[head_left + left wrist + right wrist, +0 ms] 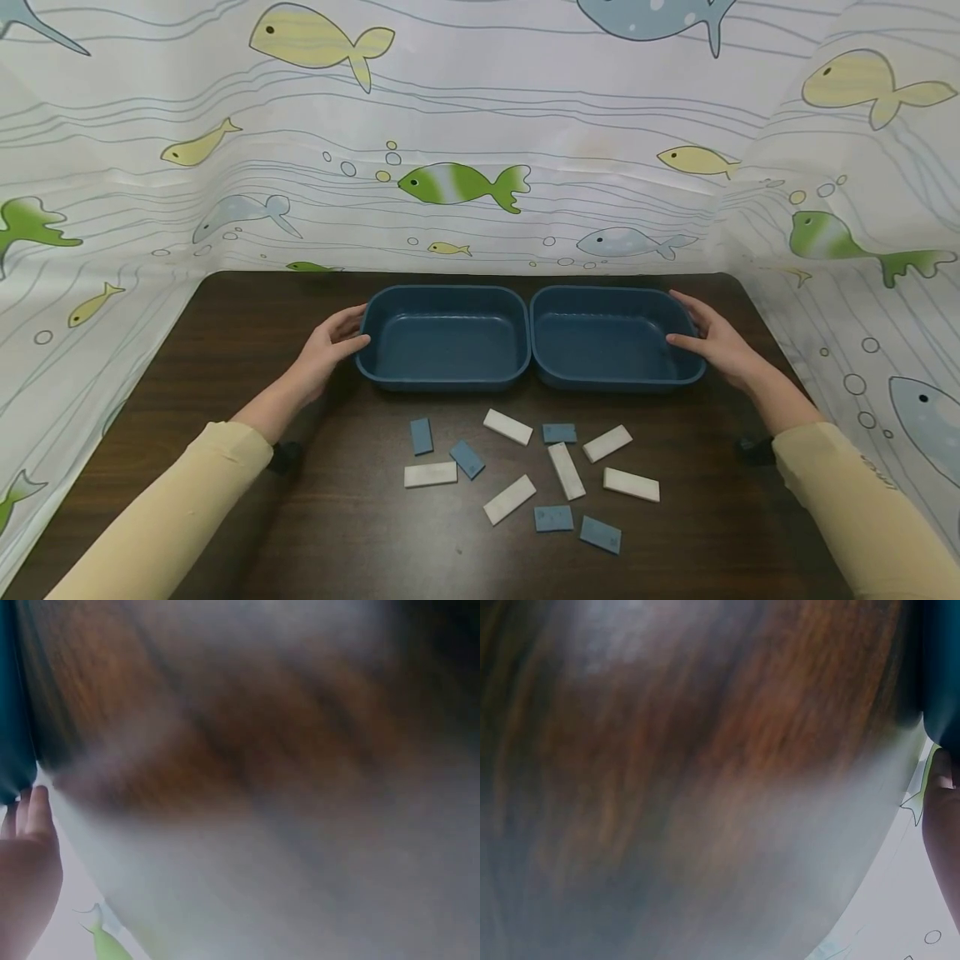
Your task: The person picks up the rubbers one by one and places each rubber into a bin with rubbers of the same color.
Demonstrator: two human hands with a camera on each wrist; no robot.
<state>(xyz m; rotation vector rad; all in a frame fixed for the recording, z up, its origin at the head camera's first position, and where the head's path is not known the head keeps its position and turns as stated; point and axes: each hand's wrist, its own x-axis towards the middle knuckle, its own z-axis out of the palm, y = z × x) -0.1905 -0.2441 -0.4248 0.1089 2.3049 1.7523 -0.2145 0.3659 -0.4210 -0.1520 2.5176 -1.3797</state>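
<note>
1. Head view, hazards. The left tray [446,343] and right tray [606,343] stand side by side on the dark table [337,542], their rims meeting. Uneven inward pressure could skew one against the other; a pull towards the person could drive their near walls into the six white tiles [508,426] and five blue tiles [553,518] scattered just in front.

2. Head view, fingers. The left hand [336,337] holds the left tray's outer end, thumb at the rim, fingers along the outside. The right hand [708,337] grips the right tray's outer end, thumb over the rim. Each gap is narrow, about a wall's thickness.

3. Left wrist view. A fingertip-only hold might slip on a smooth wall. Fingers lie close together against the tray's corner; the thumb is not shown.

4. Right wrist view. A similar slip seems possible. One fingertip meets the tray; the finger spread cannot be told here.
</note>
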